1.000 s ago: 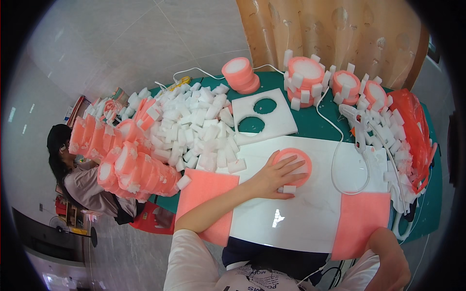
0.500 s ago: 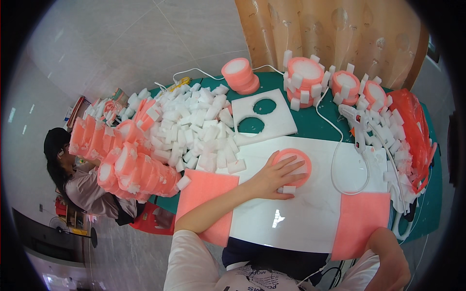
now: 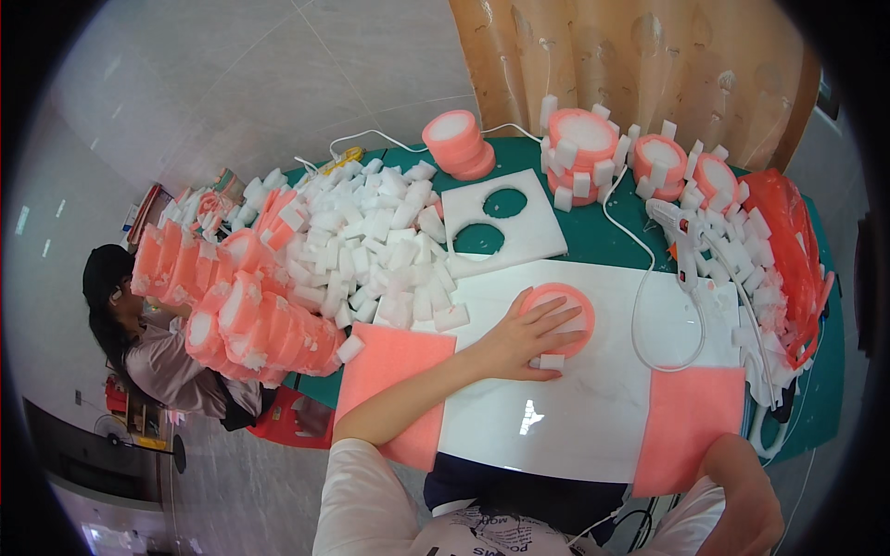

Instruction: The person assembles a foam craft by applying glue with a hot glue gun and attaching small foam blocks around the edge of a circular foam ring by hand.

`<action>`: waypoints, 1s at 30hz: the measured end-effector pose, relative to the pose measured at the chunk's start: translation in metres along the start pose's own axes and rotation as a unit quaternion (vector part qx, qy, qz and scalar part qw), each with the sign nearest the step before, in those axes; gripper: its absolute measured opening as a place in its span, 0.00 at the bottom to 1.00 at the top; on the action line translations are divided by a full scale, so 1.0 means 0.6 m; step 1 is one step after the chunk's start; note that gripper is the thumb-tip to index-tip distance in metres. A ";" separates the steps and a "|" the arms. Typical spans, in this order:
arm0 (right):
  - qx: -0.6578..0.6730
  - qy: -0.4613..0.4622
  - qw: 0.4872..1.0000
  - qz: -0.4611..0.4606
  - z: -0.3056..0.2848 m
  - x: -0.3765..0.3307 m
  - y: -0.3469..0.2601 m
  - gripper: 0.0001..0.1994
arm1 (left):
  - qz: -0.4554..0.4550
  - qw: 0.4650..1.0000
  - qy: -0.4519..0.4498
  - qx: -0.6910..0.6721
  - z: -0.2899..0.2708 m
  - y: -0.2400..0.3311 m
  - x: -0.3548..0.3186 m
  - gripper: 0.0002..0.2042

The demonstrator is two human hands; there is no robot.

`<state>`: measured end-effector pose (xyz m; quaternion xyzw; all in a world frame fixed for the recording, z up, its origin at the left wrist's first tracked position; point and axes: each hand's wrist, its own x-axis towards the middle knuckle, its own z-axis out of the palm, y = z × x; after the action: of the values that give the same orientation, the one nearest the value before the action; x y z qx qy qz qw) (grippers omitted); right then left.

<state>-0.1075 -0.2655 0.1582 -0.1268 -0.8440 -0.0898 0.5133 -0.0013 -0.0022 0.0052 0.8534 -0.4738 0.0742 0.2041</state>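
My left hand (image 3: 536, 338) lies flat with fingers spread over a round pink foam ring with a white centre (image 3: 579, 322), pressing on its top. A small white foam block (image 3: 552, 362) shows beside the ring at the hand's lower edge, by the thumb. The ring rests on a glossy white board (image 3: 519, 417). At the lower right my right arm bends up to the table edge, and my right hand (image 3: 728, 454) is by the right pink foam sheet (image 3: 691, 417); its fingers are hidden. Another pink foam sheet (image 3: 399, 371) lies under my left forearm.
Many white foam blocks (image 3: 371, 232) are heaped left of the board, with stacked pink rings (image 3: 269, 324) beside them. A white foam sheet with two round holes (image 3: 547, 227) lies behind. A corded glue gun (image 3: 686, 250) stands at right, near a red plastic bag (image 3: 783, 241). Another person (image 3: 167, 361) sits at left.
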 end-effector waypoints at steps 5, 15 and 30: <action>-0.013 -0.027 1.000 -0.010 -0.008 0.001 0.003 0.13 | -0.001 1.000 -0.002 0.001 0.001 0.000 0.002 0.30; -0.005 -0.037 0.999 -0.008 -0.010 0.005 0.017 0.11 | 0.001 1.000 0.000 -0.003 0.001 -0.002 -0.004 0.30; 0.055 0.015 0.997 0.057 0.002 -0.006 -0.037 0.09 | 0.000 1.000 0.001 -0.003 -0.002 -0.001 -0.002 0.30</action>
<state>-0.1138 -0.2867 0.1538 -0.1452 -0.8310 -0.0160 0.5368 -0.0014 -0.0005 0.0060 0.8529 -0.4735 0.0735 0.2073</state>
